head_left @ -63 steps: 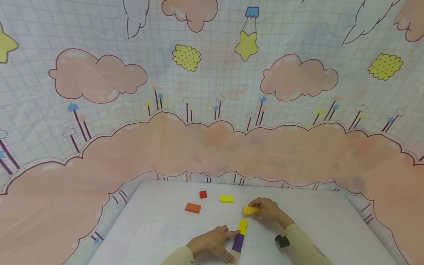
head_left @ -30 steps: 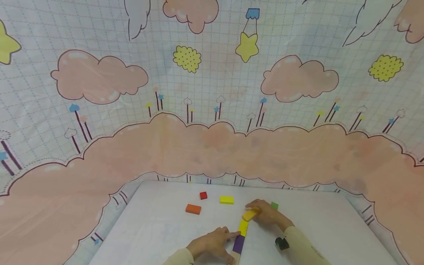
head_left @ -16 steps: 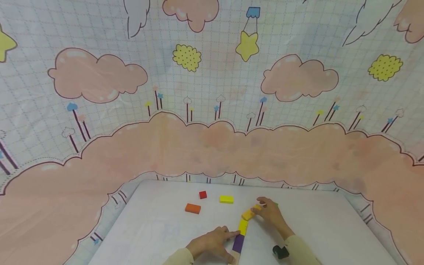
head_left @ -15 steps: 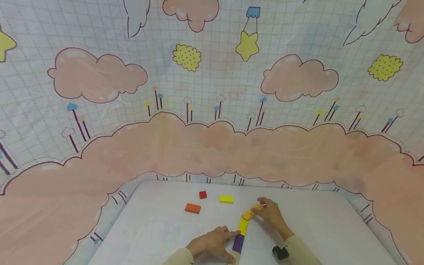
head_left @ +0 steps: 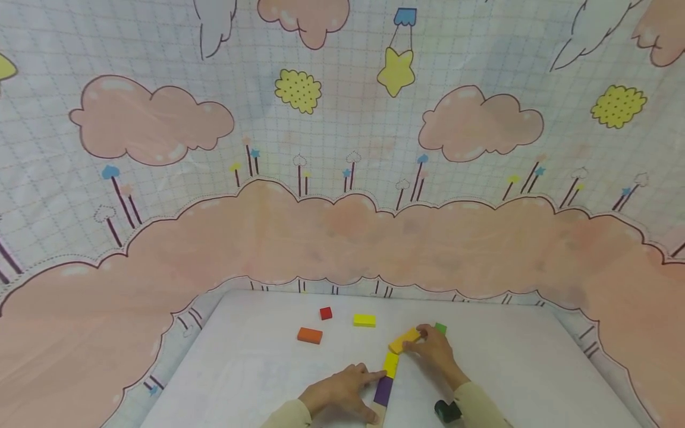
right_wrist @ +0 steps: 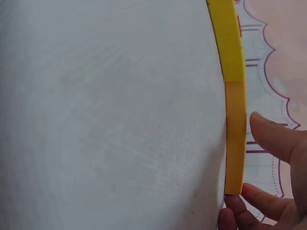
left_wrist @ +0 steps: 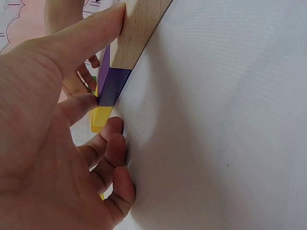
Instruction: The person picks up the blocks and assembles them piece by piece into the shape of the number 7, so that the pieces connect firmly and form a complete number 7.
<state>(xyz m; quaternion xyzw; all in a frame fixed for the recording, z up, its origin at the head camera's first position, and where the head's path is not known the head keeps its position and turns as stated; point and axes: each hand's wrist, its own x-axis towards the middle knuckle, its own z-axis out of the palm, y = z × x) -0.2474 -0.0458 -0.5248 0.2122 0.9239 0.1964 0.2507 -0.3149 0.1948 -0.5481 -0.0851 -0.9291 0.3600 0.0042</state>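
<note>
In the head view a row of wooden blocks runs away from me: a plain wood block (head_left: 377, 414), a purple block (head_left: 383, 391), a yellow block (head_left: 390, 364) and an orange-yellow block (head_left: 404, 340) angled off to the right. My left hand (head_left: 342, 388) rests along the row, thumb against the plain block (left_wrist: 139, 38) and extended index finger near the purple-yellow joint; its other fingers bend loosely. My right hand (head_left: 434, 349) is at the far end of the orange-yellow block (right_wrist: 235, 139). Its fingers touch that end, while the thumb (right_wrist: 273, 136) stands slightly apart from it.
A red cube (head_left: 326, 313), an orange block (head_left: 310, 336) and another yellow block (head_left: 364, 321) lie towards the back left. Behind my right hand is a green block (head_left: 440, 328). A dark green object (head_left: 447, 411) is beside the right sleeve. The white table (head_left: 257, 351) meets a patterned backdrop.
My right hand has turned the orange-yellow block from crosswise to slanted, bringing its near end against the yellow block. Its thumb now stands apart. The left hand stays in place.
</note>
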